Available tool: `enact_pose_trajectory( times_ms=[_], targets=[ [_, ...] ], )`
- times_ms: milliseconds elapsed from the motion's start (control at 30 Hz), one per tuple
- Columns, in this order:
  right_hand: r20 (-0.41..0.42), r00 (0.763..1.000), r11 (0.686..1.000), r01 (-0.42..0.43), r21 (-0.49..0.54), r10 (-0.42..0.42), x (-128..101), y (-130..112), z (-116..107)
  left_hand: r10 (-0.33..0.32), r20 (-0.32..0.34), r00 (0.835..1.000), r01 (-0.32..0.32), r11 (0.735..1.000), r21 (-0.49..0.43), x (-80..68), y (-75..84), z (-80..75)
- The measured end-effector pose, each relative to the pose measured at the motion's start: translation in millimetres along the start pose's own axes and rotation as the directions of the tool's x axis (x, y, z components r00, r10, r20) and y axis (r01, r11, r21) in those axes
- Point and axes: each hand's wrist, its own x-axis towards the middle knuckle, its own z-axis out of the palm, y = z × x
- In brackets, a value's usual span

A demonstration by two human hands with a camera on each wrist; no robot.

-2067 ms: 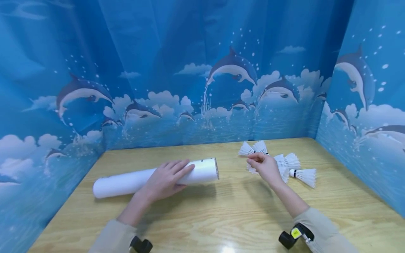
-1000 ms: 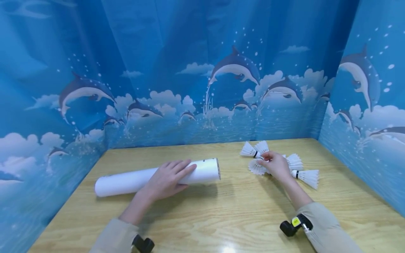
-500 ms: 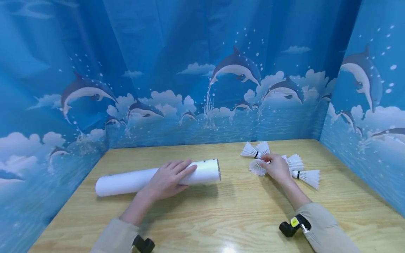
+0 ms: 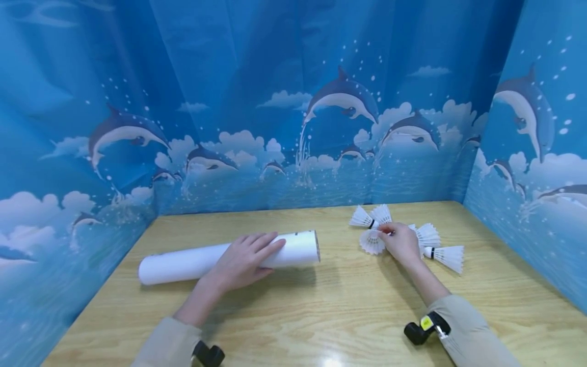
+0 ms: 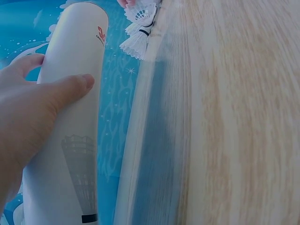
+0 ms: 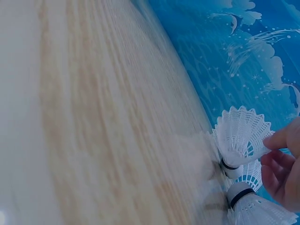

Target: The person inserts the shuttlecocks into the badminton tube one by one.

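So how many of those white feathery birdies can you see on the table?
5, though some may hide behind the hand. Two white feathered shuttlecocks lie farthest back, the right hand pinches one, one lies behind it, one far right.

Left hand (image 4: 241, 261) flat, fingers straight, right hand (image 4: 401, 243) fingers pinching

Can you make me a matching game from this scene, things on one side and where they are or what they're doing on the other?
Things:
1. tube
2. left hand
3. right hand
4. wrist camera

Places or states:
A. pinches a shuttlecock in the pile
B. lies on its side on the table
C. strapped over a beige sleeve
D. rests on top of the tube

Pairs: 1-B, 2-D, 3-A, 4-C
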Motion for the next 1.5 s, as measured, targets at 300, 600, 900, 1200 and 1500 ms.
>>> enact_pose_trajectory(
  times_ms=[300, 600, 900, 1200, 1500],
  targets=[
    [0.038, 0.999, 0.995, -0.023, 0.097, 0.019, -3, -6, -2, -0.001, 0.0, 1.0, 0.001, 1.0, -0.001, -0.2, -0.2, 0.3],
    [0.17, 0.983, 0.956, -0.108, 0.271, 0.063, -4, -17, -2, 0.003, -0.001, 1.0, -0.003, 1.0, 0.0, 0.1, 0.6, -0.3],
    [0.213, 0.975, 0.922, -0.136, 0.361, 0.061, -7, -34, -5, 0.005, 0.005, 1.0, -0.005, 1.0, -0.005, 1.2, 0.7, 0.8],
    [0.226, 0.974, 0.862, -0.14, 0.487, 0.03, -13, -55, -5, 0.008, 0.012, 1.0, -0.008, 1.0, 0.001, 2.6, 1.4, 1.5],
    [0.269, 0.963, 0.789, -0.163, 0.593, -0.004, -20, -71, 7, 0.005, 0.022, 1.0, -0.005, 1.0, 0.006, 2.4, 3.5, 1.8]
  ],
)
